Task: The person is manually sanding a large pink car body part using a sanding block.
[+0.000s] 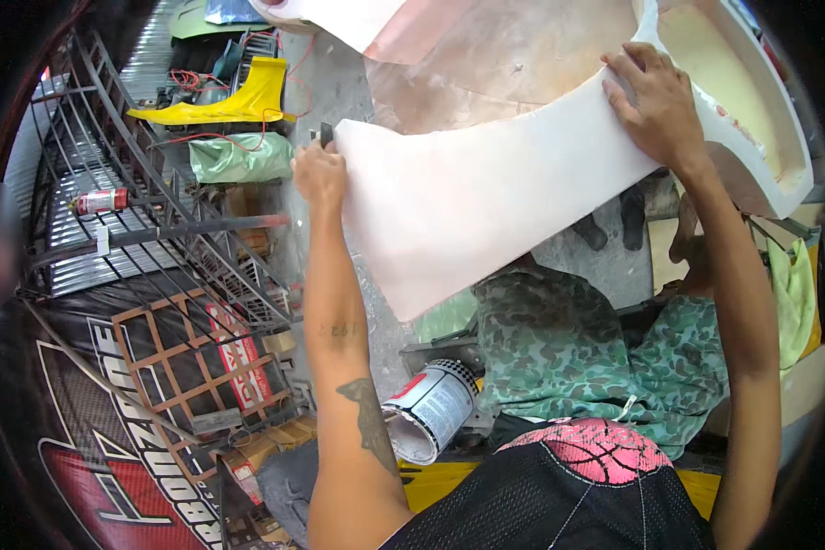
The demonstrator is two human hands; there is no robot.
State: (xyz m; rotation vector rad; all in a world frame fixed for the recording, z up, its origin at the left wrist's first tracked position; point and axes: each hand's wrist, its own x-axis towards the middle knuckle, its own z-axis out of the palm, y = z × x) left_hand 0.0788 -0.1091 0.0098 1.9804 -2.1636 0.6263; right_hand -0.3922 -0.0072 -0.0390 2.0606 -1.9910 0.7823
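Observation:
A large white fender-like panel lies tilted in front of me, its narrow end toward the left. My left hand is closed at that left end. From the top of its fist sticks a small dark flat piece, right beside the panel's edge; its kind I cannot make out. My right hand grips the panel's upper right, with the fingers curled over the curved edge and the thumb on the white face. Just right of it, a white curved part with a pale yellow hollow adjoins the panel.
At the far left lies a yellow fender beside a pale green plastic bag. Metal racks line the left side. A white paint can lies tipped near my legs, and camouflage cloth covers them.

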